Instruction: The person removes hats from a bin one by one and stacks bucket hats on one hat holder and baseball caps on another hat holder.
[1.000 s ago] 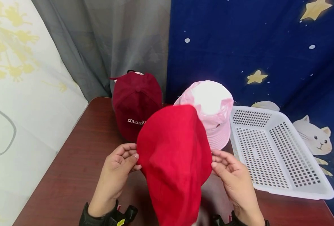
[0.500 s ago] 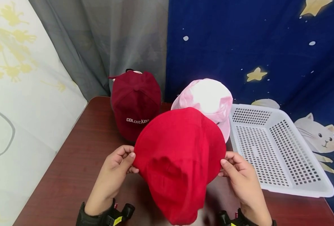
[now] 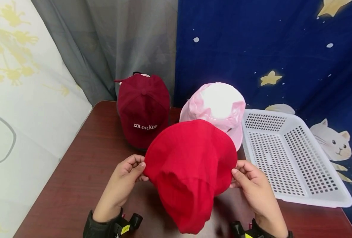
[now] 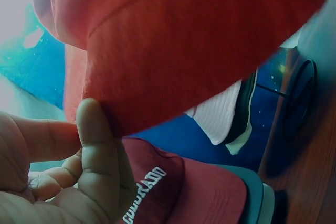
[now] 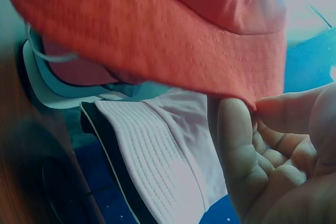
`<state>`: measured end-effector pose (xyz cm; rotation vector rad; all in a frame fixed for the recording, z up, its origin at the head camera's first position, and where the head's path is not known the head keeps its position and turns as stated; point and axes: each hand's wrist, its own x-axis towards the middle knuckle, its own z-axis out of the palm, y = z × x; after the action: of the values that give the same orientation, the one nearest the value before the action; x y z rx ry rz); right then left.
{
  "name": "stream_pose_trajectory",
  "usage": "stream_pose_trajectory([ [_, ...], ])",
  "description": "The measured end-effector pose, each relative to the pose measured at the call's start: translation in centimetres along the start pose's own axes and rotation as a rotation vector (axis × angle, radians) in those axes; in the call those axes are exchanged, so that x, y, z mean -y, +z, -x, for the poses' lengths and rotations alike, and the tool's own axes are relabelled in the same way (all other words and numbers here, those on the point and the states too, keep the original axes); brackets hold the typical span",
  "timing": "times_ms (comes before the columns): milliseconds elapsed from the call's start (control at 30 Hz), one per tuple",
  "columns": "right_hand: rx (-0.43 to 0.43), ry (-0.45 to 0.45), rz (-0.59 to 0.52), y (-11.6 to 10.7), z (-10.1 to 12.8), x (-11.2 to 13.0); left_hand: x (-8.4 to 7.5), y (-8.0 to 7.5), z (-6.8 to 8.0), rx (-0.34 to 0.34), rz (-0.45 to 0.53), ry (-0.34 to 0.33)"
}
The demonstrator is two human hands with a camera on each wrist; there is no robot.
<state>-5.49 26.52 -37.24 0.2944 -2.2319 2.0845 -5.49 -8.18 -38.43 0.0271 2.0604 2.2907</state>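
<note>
**Red hat held up by its brim**

Left hand (image 3: 125, 175) and right hand (image 3: 250, 185) each pinch the red bucket hat (image 3: 191, 165) brim, 2 grips on opposite sides. It hangs between them above the table (image 3: 83, 165), crown toward the person, brim facing away.

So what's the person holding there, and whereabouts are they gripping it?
A red bucket hat, pinched at its brim: the left hand on one edge, the right hand on the opposite edge.
</note>
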Motion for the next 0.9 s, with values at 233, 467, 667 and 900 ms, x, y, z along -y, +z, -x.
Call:
stream_pose_trajectory([
  [233, 0.053, 0.012, -0.011, -0.9, 0.5, -0.5, 1.0, -0.8, -0.4, 0.134, 0.080, -0.055],
  [467, 0.044, 0.012, -0.033, -1.7, 1.4, -1.2, 1.8, -1.6, -0.4, 0.302, 0.186, -0.062],
  [667, -0.054, -0.036, -0.061, -2.4, 0.1, 0.9, -0.6, -0.6, -1.2, 0.301, 0.214, 0.037],
  [900, -0.054, -0.039, -0.193, -4.9, -6.4, 4.8, -5.9, 3.4, -5.8, 0.163, 0.275, 0.080],
])
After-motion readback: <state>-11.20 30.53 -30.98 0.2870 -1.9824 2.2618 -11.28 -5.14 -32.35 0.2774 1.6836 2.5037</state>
